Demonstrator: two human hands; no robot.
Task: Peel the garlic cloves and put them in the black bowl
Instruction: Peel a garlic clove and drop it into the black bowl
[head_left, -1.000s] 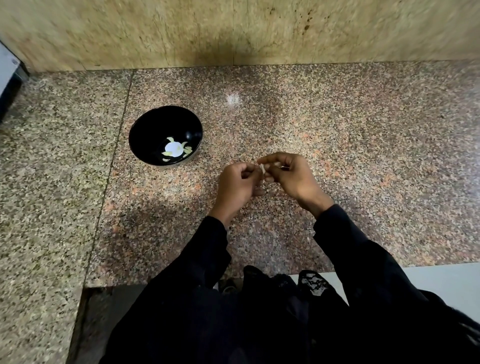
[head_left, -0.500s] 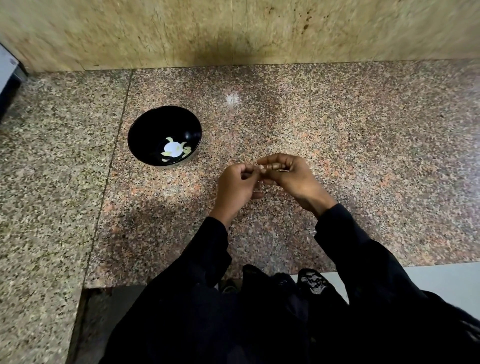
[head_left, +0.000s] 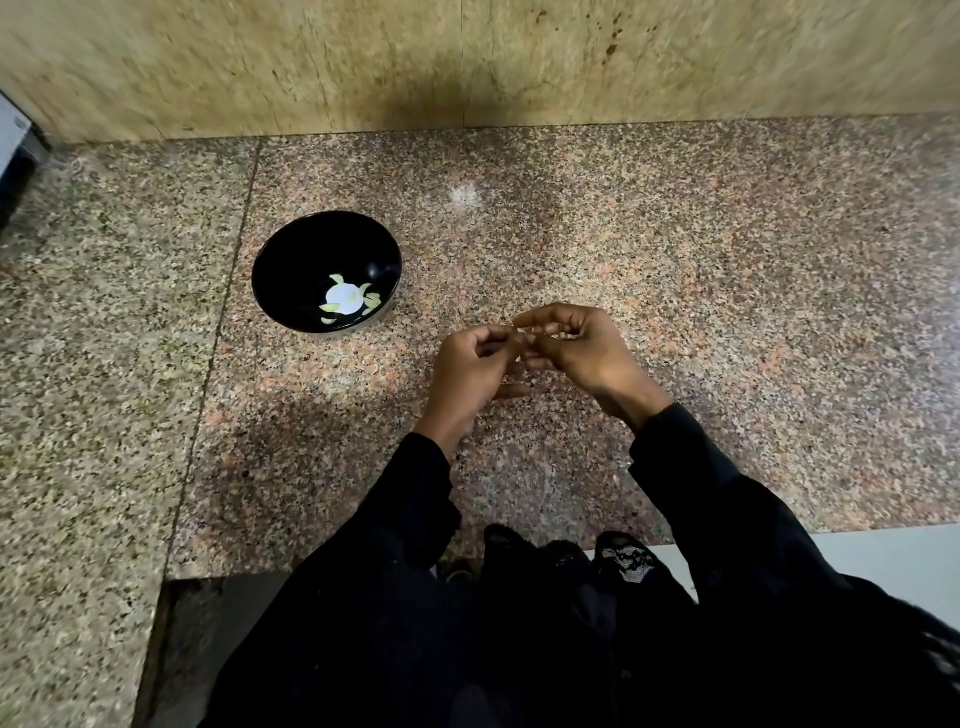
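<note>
Currently both hands are held together above the speckled granite counter (head_left: 675, 270), right of centre, fingertips meeting. Left hand (head_left: 470, 371): fingers curled inward, thumb and forefinger brought to the meeting point. Right hand (head_left: 582, 348): fingers also curled, arched over the same point, thumb tucked beneath. Whatever sits between the fingertips is almost fully hidden; only a small pale sliver shows at the junction, too small to confirm as a garlic clove. Both hands appear to pinch it, though the grip itself cannot be resolved. Neither hand touches the counter as far as can be told; a shadow lies beneath and to the left of them. Black bowl (head_left: 291, 270) stands upright on the counter, to the left of the hands and somewhat farther from the person, apart from them. Inside, at the bottom: a white round patch with several pale yellowish pieces (head_left: 345, 302) around and over it; these look like peeled cloves or bits of skin, cannot tell which. A seam in the granite (head_left: 228, 291) runs just left of the bowl. Tan stone wall (head_left: 467, 62) stands behind the counter. Black sleeves (head_left: 727, 499) cover both forearms to the wrists. A dark object with a pale face (head_left: 15, 150) shows at the far left edge, cut off by the frame.
</note>
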